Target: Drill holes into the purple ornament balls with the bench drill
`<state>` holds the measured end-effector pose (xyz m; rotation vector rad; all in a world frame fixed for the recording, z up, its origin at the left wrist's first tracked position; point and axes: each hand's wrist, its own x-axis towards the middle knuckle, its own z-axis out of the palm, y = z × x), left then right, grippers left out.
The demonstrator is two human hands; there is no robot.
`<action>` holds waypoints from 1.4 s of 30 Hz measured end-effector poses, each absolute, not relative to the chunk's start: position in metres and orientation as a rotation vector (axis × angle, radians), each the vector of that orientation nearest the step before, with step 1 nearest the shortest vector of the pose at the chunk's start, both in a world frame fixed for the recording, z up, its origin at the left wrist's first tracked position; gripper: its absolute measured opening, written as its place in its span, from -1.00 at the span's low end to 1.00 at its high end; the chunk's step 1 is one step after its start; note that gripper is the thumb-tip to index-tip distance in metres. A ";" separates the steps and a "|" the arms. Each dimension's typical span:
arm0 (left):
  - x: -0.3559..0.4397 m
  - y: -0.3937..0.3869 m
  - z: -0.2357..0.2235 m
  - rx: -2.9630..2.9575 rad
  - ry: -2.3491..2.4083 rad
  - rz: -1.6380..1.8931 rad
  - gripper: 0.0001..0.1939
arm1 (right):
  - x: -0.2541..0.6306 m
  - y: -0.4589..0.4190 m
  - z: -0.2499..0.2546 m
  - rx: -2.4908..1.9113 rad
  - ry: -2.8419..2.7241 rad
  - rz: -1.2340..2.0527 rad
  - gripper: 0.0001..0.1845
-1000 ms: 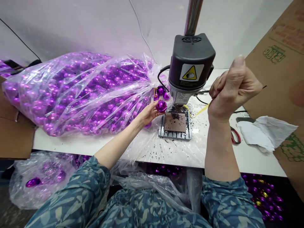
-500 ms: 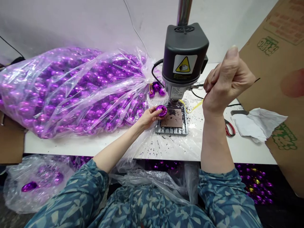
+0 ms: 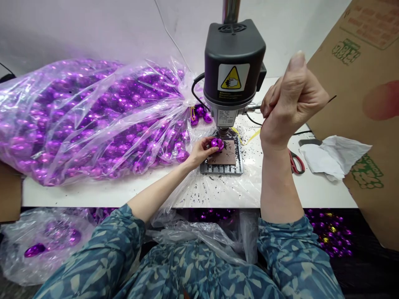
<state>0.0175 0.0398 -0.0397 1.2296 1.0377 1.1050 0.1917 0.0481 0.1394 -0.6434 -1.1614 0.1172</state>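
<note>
My left hand (image 3: 202, 150) is closed around a shiny purple faceted ball (image 3: 217, 144), its fingers and thumb on the sides. The ball is over the left part of a brown wooden block (image 3: 227, 155), which lies on the slotted metal base (image 3: 222, 169) of a small drill press (image 3: 234, 62). Whether ball and block touch, I cannot tell. Raised at the machine's right, my right hand (image 3: 293, 101) is in a fist around the drill press lever (image 3: 254, 108), most of which the fingers hide. The chuck (image 3: 222, 131) stands just behind the ball.
A large clear bag of purple balls (image 3: 102, 120) fills the table's left side. Dark chips are scattered around the base. Red-handled scissors (image 3: 296, 162) and crumpled white paper (image 3: 335, 158) lie at right, beside a tall cardboard box (image 3: 368, 70). More purple balls (image 3: 332, 232) are below the table.
My left hand has turned the ball, so a faceted side shows instead of the dark square patch, and moved it slightly over the block. My right fist stays at the lever; the view shifted slightly.
</note>
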 end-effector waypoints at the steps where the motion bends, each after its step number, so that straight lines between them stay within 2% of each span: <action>1: 0.019 0.040 -0.039 1.253 1.042 1.102 -0.44 | 0.191 0.047 0.140 -0.630 -1.159 0.125 -0.25; 13: 0.027 0.027 -0.039 1.643 1.239 1.029 -0.39 | 0.190 0.045 0.141 -0.632 -1.159 0.085 -0.25; 30: 0.029 0.031 -0.039 1.660 1.187 1.042 -0.42 | 0.188 0.024 0.114 -0.512 -1.093 0.082 -0.28; 36: 0.030 0.029 -0.039 1.598 1.141 1.034 -0.42 | 0.186 0.029 0.108 -0.317 -1.095 0.063 -0.29; 42: 0.029 0.030 -0.041 1.595 1.132 1.042 -0.43 | 0.189 0.033 0.093 -0.367 -1.074 -0.025 -0.25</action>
